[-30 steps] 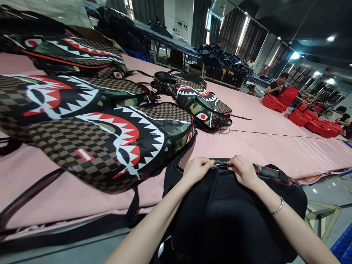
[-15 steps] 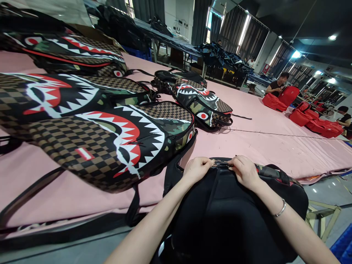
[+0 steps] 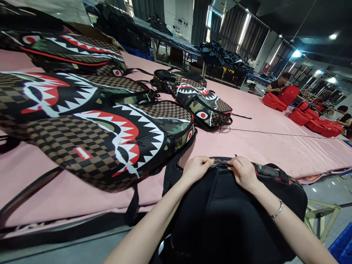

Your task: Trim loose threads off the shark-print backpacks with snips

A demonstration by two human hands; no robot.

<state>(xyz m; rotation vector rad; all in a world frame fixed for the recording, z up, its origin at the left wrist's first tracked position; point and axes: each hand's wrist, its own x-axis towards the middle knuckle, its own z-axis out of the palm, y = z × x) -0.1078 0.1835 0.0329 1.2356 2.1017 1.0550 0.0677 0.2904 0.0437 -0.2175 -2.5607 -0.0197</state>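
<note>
A backpack [image 3: 236,216] with a plain black back panel stands in front of me at the table's edge. Its far rim carries a narrow checkered and camouflage strip with what looks like a zipper. My left hand [image 3: 199,168] is closed, pinching that rim between thumb and fingers. A short way to the right, my right hand [image 3: 242,171] pinches the same edge. A thin dark tip shows above its fingers; I cannot tell what it is. The two hands are slightly apart, and the backpack's printed front faces away.
Several checkered backpacks with shark-mouth prints [image 3: 110,143] lie on the left of the pink-covered table [image 3: 264,143]. A smaller printed bag [image 3: 202,102] lies farther back. Red bags [image 3: 316,121] and a person [image 3: 277,86] are at the far right. A blue crate [image 3: 342,245] stands on the floor.
My right hand has shifted very slightly on the rim, and a thin dark tip now shows above its fingers. My left hand keeps its pinch in the same place.
</note>
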